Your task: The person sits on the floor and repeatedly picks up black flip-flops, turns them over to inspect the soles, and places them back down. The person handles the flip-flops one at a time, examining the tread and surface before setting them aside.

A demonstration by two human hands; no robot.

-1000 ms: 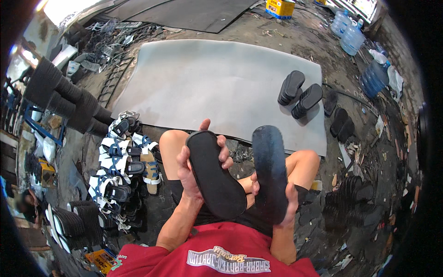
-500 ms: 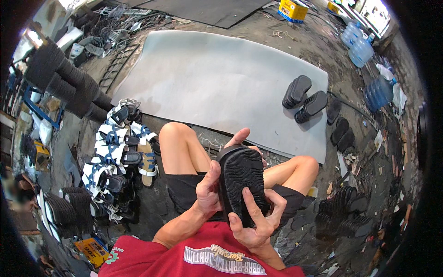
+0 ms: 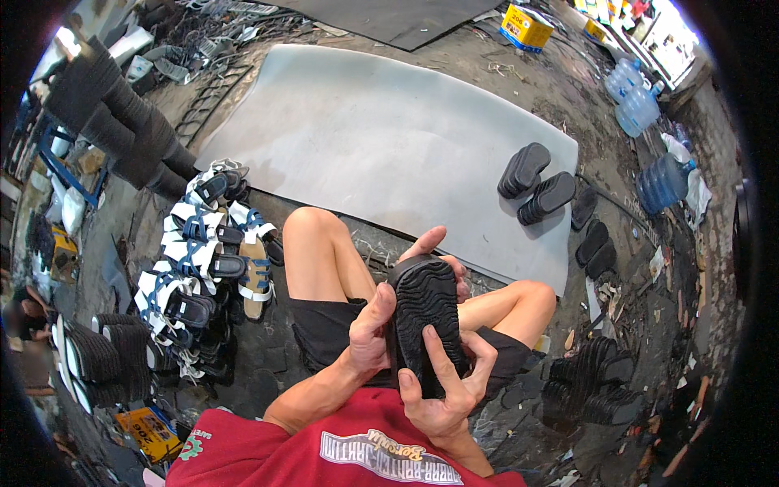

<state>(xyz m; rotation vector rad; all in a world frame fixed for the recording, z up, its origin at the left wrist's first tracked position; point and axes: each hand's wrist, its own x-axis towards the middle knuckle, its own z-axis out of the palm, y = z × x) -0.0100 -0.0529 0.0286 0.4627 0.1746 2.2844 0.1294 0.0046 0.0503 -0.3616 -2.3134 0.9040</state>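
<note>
A black shoe sole with a wavy tread is held up in front of my lap, its tread facing me. My left hand grips it from the left, thumb along the edge. The left fingers pass behind the sole, and their tips show past its far end and right side. Around the near end, my right hand is closed, with one finger laid on the tread. What lies behind the sole is hidden. Left of my knee is a heap of white and blue strapped sandals.
A large pale sheet spreads ahead, with stacked black soles on its right part. More soles lie at right, others at left. Black rolls lean far left. Blue water bottles and a yellow box stand farther off.
The sole has turned slightly in my hands and looks a little narrower from here. Both hands keep nearly the same hold, and the whole view has shifted a little.
</note>
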